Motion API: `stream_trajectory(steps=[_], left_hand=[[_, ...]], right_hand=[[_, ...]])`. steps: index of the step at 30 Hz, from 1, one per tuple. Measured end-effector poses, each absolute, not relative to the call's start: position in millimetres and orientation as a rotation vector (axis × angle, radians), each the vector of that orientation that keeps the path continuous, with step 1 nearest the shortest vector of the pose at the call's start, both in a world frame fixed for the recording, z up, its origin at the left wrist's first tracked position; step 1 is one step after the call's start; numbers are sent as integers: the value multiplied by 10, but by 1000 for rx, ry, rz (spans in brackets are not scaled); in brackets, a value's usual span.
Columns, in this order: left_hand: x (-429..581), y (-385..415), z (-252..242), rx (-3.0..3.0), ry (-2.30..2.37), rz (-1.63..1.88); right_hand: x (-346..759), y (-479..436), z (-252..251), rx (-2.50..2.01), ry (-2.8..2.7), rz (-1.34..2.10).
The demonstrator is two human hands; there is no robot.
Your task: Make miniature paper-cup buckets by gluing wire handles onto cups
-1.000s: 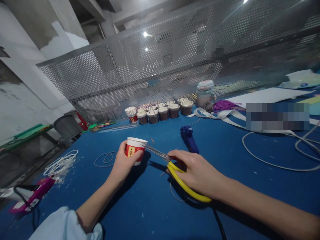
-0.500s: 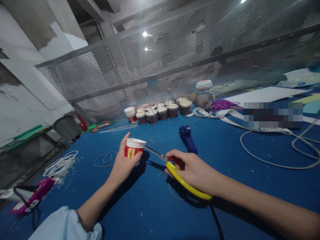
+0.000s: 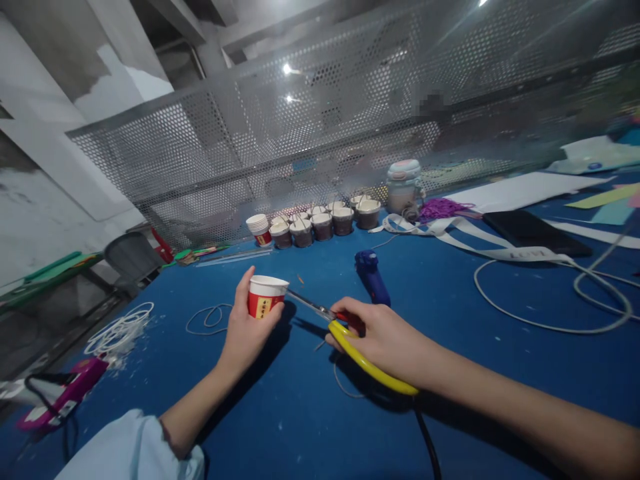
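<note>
My left hand (image 3: 250, 333) is wrapped round a red and white paper cup (image 3: 260, 297), holding it off to the left of centre. In my right hand (image 3: 385, 340) is a pair of scissors (image 3: 367, 365) with one yellow and one red handle. The blades point left, and their tips meet the right side of the cup's rim; whether they have cut into it I cannot make out. Just behind my right hand lies a dark blue glue gun (image 3: 373, 277). A thin grey cord (image 3: 345, 380) curls on the table under the scissors.
Several dark cups with white tops and looped handles (image 3: 323, 227) stand at the back, beside stacked paper cups (image 3: 259, 229). A lidded bottle (image 3: 404, 187), purple yarn (image 3: 443, 209), white ribbon (image 3: 450, 233) and black phone (image 3: 537, 233) lie right. A magenta power strip (image 3: 67, 393) is left.
The whole view has shifted slightly. The blade tips stay at the cup's rim, and both hands keep hold of the cup and the scissors.
</note>
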State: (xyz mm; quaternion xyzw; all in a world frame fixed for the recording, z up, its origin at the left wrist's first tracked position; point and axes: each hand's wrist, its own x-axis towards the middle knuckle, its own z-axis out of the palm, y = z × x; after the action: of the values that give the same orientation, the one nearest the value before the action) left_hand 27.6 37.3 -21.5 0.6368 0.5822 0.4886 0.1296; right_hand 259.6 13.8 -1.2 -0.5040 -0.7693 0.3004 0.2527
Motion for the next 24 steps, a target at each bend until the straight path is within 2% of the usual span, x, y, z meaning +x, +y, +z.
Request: stream_trajectory(steps=[12,18,24], left_hand=[[266,383,-191,1781,1662,1468],[253,372,-136,1715,1653,1353],[244,367,-176,1858,1674,1354]], right_hand=[[2608,158,-51,-1313,-2078,812],[2618,157,-43,-1277,-2120,773],[2605,168,-42,-1291,-2082,842]])
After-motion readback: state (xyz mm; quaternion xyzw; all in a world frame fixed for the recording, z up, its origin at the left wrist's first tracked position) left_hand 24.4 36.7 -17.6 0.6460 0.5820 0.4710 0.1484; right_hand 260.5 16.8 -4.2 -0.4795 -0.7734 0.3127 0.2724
